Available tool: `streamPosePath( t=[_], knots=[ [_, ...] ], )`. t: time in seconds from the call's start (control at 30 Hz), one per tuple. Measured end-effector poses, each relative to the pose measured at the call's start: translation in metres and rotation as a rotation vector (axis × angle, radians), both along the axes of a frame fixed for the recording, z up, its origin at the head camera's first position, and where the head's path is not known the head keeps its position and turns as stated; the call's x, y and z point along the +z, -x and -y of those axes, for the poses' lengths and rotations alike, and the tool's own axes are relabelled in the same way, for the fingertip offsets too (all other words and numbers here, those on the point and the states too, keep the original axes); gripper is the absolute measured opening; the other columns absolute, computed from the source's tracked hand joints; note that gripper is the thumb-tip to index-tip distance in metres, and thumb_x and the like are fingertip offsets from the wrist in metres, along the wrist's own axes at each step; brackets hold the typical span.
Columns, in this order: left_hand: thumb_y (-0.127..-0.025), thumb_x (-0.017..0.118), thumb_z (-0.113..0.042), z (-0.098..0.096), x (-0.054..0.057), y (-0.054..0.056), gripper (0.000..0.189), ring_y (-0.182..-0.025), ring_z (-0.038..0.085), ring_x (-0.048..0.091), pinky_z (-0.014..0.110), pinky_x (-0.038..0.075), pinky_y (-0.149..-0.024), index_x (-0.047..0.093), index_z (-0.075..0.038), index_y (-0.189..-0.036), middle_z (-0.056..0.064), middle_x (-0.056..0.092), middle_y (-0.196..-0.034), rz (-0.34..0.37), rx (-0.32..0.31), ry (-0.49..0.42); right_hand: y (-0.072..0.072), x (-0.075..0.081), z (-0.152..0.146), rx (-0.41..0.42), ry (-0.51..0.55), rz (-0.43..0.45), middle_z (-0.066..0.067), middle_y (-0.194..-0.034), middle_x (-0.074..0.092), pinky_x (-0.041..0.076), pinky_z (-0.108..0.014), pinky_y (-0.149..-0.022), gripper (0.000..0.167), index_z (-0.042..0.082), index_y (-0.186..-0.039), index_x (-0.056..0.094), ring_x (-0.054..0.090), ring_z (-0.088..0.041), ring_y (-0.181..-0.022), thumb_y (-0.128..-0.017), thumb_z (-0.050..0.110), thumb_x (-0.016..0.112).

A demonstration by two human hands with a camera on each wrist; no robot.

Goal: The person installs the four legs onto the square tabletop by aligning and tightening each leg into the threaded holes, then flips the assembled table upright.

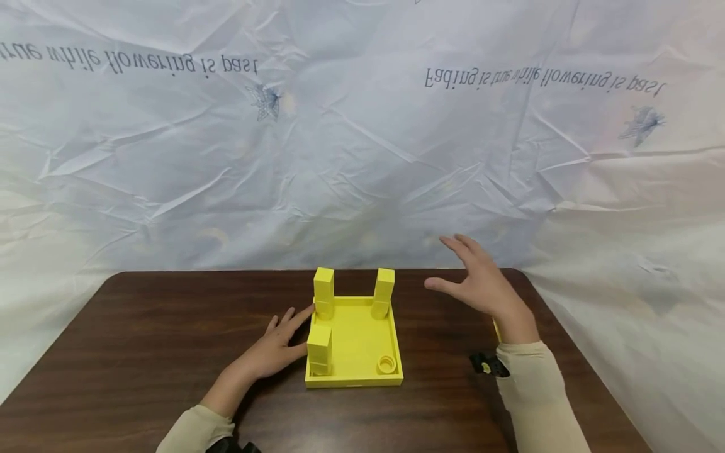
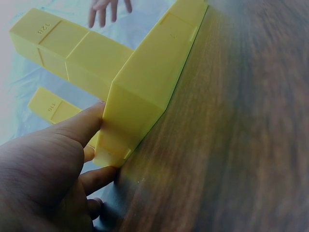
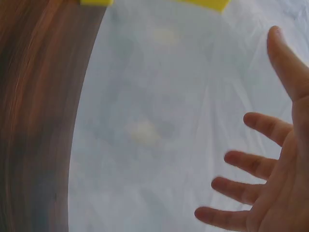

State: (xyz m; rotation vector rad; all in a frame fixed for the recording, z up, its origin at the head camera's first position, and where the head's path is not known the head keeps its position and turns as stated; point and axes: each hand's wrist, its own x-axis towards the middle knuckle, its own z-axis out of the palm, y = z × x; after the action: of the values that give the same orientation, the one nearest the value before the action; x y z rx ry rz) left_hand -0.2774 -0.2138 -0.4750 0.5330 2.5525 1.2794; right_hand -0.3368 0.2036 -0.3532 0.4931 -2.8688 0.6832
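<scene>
A shallow yellow tray [image 1: 354,380] lies on the table with upright square posts at three corners: back left post [image 1: 324,286], back right post [image 1: 383,289] and front left post [image 1: 320,346]. In its front right corner is a round yellow socket [image 1: 387,363]. My left hand [image 1: 270,353] rests at the tray's left side, thumb and fingertips touching the wall, as the left wrist view shows beside the tray wall [image 2: 133,116]. Raised over the table to the right of the tray, my right hand [image 1: 484,283] has its fingers spread and holds nothing.
The dark wooden table [image 1: 170,327] ends at a pale printed cloth [image 1: 351,157] hanging behind it. A thin yellow piece [image 1: 496,330] shows beside my right wrist, mostly hidden. A black strap [image 1: 488,365] hangs at the right cuff.
</scene>
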Motion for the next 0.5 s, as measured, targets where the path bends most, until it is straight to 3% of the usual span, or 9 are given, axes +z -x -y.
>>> streamPosePath(
  t=[0.2, 0.33, 0.5],
  knots=[
    [-0.104, 0.068, -0.044, -0.001, 0.001, 0.000, 0.085, -0.160, 0.045, -0.006, 0.073, -0.009, -0.121, 0.023, -0.019, -0.171, 0.020, 0.023, -0.172, 0.029, 0.009, -0.002, -0.004, 0.002, -0.033, -0.076, -0.014, -0.007, -0.026, -0.174, -0.004, 0.031, -0.083, -0.106, 0.114, 0.014, -0.170, 0.023, 0.010, -0.062, -0.153, -0.085, 0.060, 0.084],
    [-0.104, 0.068, -0.043, -0.002, 0.001, 0.000, 0.085, -0.160, 0.045, -0.006, 0.072, -0.009, -0.121, 0.023, -0.018, -0.171, 0.021, 0.023, -0.172, 0.027, 0.007, -0.002, -0.005, -0.002, -0.053, -0.099, -0.029, 0.059, -0.028, -0.172, -0.013, 0.029, -0.086, -0.104, 0.119, 0.013, -0.171, 0.015, 0.004, -0.066, -0.151, -0.086, 0.058, 0.085],
    [-0.104, 0.069, -0.043, -0.002, 0.003, 0.000, 0.084, -0.160, 0.046, -0.005, 0.073, -0.009, -0.121, 0.023, -0.017, -0.171, 0.021, 0.024, -0.172, 0.020, 0.005, -0.005, -0.003, -0.010, -0.072, -0.132, -0.075, 0.157, -0.043, -0.166, -0.008, 0.028, -0.086, -0.104, 0.124, 0.004, -0.170, 0.011, 0.007, -0.071, -0.146, -0.085, 0.054, 0.087]
  ],
)
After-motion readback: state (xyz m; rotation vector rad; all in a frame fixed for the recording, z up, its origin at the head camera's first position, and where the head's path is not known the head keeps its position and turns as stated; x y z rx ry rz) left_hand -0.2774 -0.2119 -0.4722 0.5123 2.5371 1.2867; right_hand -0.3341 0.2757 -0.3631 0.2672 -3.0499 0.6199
